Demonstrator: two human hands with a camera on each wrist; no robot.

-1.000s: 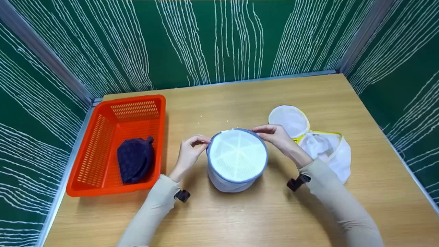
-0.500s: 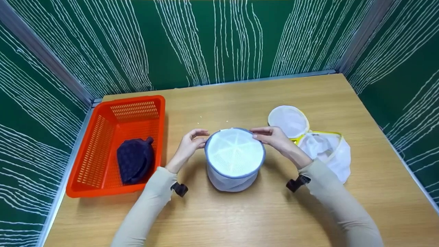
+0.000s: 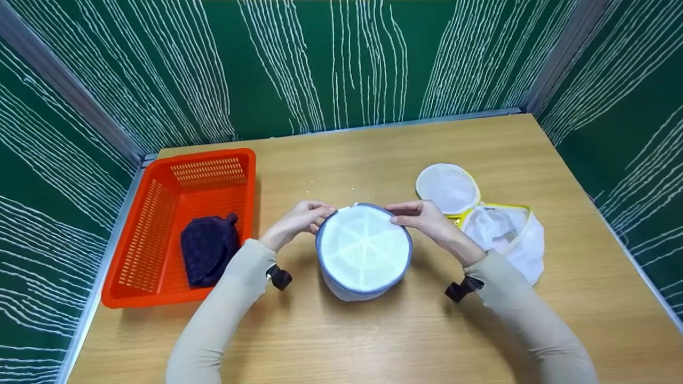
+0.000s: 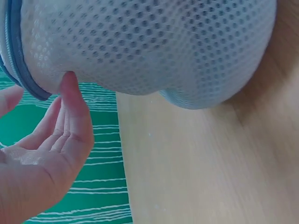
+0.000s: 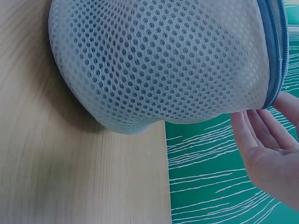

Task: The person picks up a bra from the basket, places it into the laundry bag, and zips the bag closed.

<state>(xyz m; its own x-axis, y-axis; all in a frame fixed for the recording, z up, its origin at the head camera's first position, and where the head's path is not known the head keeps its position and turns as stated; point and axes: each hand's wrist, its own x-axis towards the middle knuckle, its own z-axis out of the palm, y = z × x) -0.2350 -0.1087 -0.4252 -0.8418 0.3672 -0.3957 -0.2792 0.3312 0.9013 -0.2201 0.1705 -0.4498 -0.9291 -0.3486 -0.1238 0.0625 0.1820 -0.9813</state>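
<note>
A round white mesh laundry bag (image 3: pixel 364 248) with a blue zipped rim stands on the table between both hands, its lid facing up and tilted toward me. My left hand (image 3: pixel 300 220) holds the rim at its far left, beside a small white tag. In the left wrist view a fingertip presses the mesh (image 4: pixel 140 46) just below the blue edge, the thumb on the lid's side. My right hand (image 3: pixel 427 216) pinches the far right of the rim, thumb over the lid and fingers against the mesh side (image 5: pixel 159 60). The bag's front wall is mostly hidden under the lid.
An orange plastic basket (image 3: pixel 176 298) stands at the left with a dark navy cloth pouch (image 3: pixel 209 249) inside. Right of my right hand lies a white mesh bag (image 3: pixel 525 248) with yellow trim, its round lid (image 3: pixel 447 186) flipped open. Tiny white bits lie behind the laundry bag.
My left hand let go of the rim's left side, then moved right and took hold nearer the tag. The laundry bag's lid has tipped toward me; the right hand keeps its hold.
</note>
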